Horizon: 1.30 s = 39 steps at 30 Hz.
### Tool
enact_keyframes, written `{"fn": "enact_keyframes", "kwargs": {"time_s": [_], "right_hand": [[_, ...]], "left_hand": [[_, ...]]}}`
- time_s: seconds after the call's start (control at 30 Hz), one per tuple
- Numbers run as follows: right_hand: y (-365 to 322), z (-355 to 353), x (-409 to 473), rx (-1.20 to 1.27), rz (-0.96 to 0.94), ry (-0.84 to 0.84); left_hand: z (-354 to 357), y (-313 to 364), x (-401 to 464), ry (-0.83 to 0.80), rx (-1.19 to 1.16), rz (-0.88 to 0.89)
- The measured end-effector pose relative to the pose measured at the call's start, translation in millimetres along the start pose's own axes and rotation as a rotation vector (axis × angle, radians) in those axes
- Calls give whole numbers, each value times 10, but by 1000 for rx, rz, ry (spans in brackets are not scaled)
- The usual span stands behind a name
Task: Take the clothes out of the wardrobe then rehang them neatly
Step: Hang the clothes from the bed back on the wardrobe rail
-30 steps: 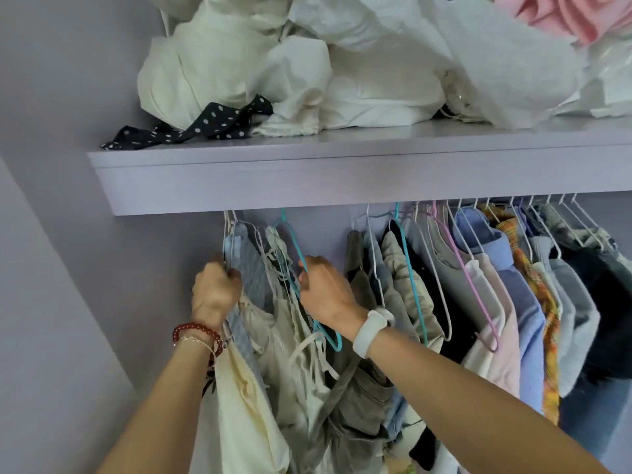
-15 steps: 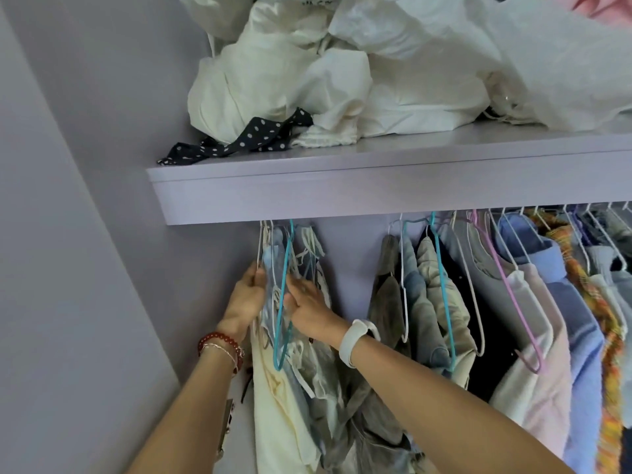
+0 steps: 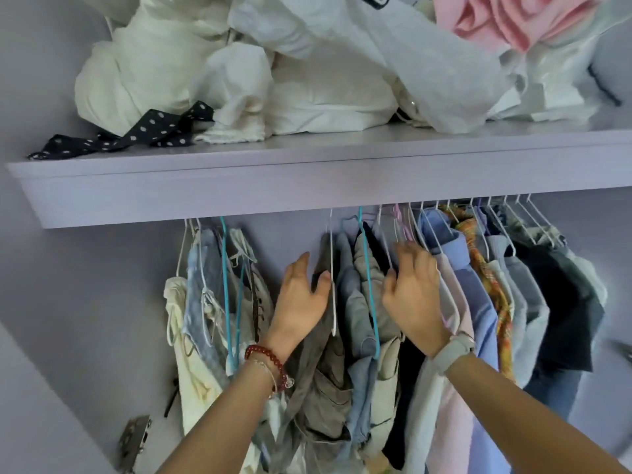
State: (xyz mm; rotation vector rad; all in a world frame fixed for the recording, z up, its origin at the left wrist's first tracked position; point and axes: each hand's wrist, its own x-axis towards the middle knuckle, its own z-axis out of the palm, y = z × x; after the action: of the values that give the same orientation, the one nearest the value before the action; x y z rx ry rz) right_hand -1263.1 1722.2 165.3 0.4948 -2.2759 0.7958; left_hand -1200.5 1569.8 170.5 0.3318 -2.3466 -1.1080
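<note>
Clothes hang on wire hangers under a lilac shelf. A small left bunch of pale tops on white and teal hangers hangs apart from the rest. My left hand, fingers spread, rests against a grey-brown garment at the left side of the middle group. My right hand, fingers apart, presses on the right side of the same group, by a teal hanger and a beige garment. Neither hand grips anything. Blue, pink and plaid shirts hang further right.
A heap of white fabric, a black polka-dot strap and a pink cloth lie on the shelf. The wardrobe's lilac side wall is at the left, with a metal hinge low down.
Both hands have let go of the left bunch of hangers and moved right to the middle group. The left bunch now hangs on its own by the wall.
</note>
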Motion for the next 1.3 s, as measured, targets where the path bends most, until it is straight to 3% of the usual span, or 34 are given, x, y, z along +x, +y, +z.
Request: {"fn": "enact_keyframes", "kwargs": {"time_s": [0.1, 0.23, 0.4, 0.53, 0.63, 0.7, 0.8, 0.9, 1.0, 1.13, 1.3], "right_hand": [[372, -79, -74, -89, 99, -116], [572, -116, -111, -112, 56, -190], [470, -190, -161, -495, -43, -211], [369, -159, -108, -607, -129, -249], [359, -83, -69, -427, -111, -382], [334, -52, -52, -337, -48, -385], [286, -38, -23, -396, 38, -470], [303, -18, -14, -392, 112, -676], [365, 35, -61, -146, 171, -729], [342, 131, -81, 198, 123, -787], [115, 57, -83, 334, 33, -842]], "left_hand": [[425, 19, -31, -88, -48, -43], [708, -21, -57, -23, -115, -36], [796, -57, -77, 28, -298, -145], [825, -90, -79, 31, -336, -159], [837, -123, -66, 6, -413, -179], [852, -141, -62, -3, -462, -188], [869, -151, -52, 2, -485, -189], [876, -171, -39, -15, -506, -199], [860, -174, -23, -13, -526, -216], [813, -145, -57, -1, -516, -220], [642, -150, -105, 74, -517, -156]]}}
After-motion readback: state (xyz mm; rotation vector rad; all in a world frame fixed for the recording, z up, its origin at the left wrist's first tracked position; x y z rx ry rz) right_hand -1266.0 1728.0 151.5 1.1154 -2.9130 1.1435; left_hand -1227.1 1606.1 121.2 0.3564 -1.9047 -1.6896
